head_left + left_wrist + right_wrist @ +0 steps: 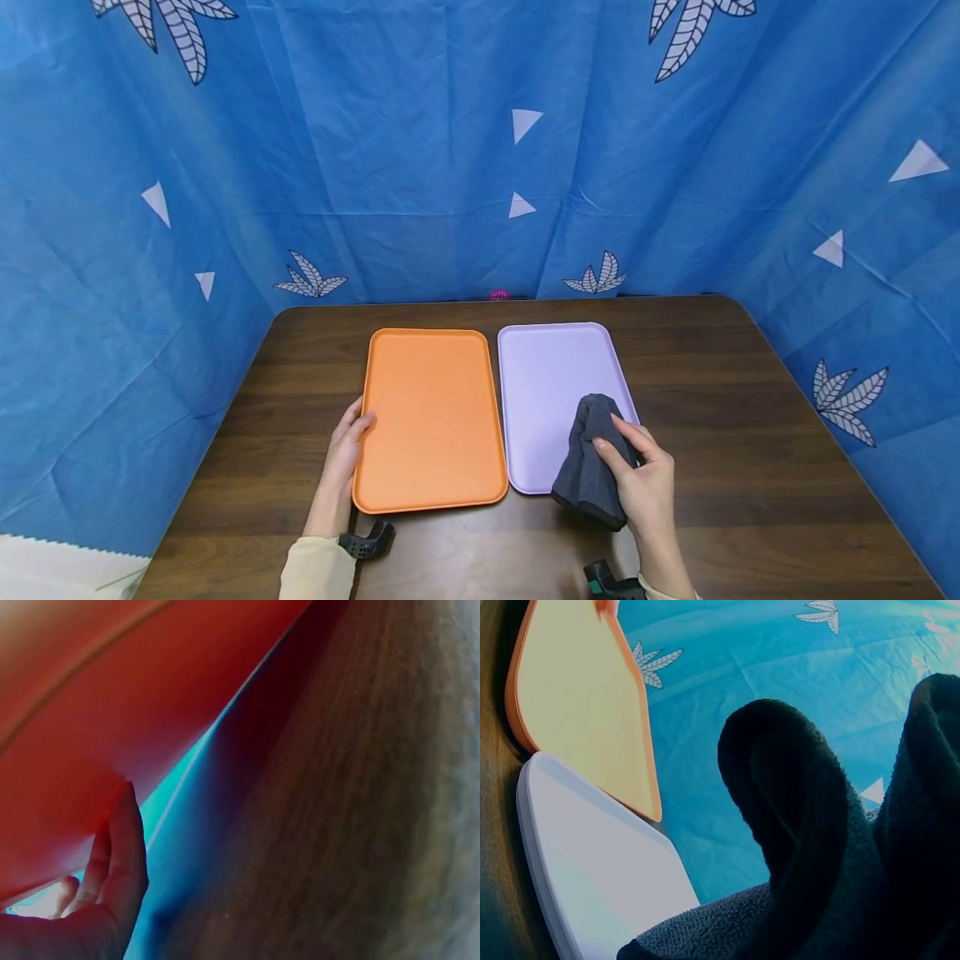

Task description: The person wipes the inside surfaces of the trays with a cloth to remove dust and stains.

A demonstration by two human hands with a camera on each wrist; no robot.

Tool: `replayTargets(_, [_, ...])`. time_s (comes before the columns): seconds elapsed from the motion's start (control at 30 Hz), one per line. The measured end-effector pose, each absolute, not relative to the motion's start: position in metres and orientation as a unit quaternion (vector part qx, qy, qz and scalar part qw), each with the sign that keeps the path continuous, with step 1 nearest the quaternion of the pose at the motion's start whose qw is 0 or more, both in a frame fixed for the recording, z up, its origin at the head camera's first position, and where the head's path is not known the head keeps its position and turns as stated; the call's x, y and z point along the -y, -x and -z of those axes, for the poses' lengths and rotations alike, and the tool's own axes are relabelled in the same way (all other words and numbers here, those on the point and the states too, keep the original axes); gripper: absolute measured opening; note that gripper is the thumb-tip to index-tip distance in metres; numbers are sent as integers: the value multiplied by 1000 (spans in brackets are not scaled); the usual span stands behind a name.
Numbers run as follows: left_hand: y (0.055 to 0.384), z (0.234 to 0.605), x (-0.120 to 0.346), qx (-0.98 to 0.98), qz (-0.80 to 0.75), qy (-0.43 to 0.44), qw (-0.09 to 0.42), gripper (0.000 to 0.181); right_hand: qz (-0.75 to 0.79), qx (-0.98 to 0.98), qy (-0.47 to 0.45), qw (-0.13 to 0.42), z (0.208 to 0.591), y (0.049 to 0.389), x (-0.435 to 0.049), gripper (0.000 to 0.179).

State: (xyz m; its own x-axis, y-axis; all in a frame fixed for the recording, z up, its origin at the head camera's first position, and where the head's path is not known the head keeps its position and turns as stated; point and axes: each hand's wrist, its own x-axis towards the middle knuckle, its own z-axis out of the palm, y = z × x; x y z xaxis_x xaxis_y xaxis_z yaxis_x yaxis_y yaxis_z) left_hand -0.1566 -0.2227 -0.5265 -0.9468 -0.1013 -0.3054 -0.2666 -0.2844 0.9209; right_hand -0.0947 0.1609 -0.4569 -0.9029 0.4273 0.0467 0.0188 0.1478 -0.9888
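Note:
My left hand (350,444) grips the orange tray (431,417) by its left edge, thumb on the rim and fingers beneath. In the left wrist view, those fingers (124,855) lie against the tray's underside, with a gap between tray and table. My right hand (643,475) pinches a bunched dark grey cloth (592,467) between thumb and fingers. The cloth overlaps the front right corner of the lilac tray (555,375), which stands just right of the orange one. Folds of the cloth (817,847) fill much of the right wrist view. Both trays' upper faces show bare.
The brown wooden table (750,467) extends on both sides of the trays. A blue curtain (390,167) with leaf and triangle prints hangs around its back and sides. A small pink object (498,295) shows at the table's back edge. Black wrist camera mounts (367,542) sit at both wrists.

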Motion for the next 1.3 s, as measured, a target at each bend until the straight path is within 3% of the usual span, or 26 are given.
replayTargets(0.37, [150,496,217,-573,-813,86,-60,53,-629,741,134,194,453,99,-164,39])
replayTargets(0.67, [156,454,181,-537,-835,24,-116,49,-623,733,73,261,407,120,-168,38])
replayTargets(1.07, [162,424,134,-505,-849,-80,-134,50,-627,706,-65,324,322,163,-149,38])
replayTargets(1.3, [161,419,114,-505,-846,-93,-143,52,-586,737,-59,330,300,189,-136,34])
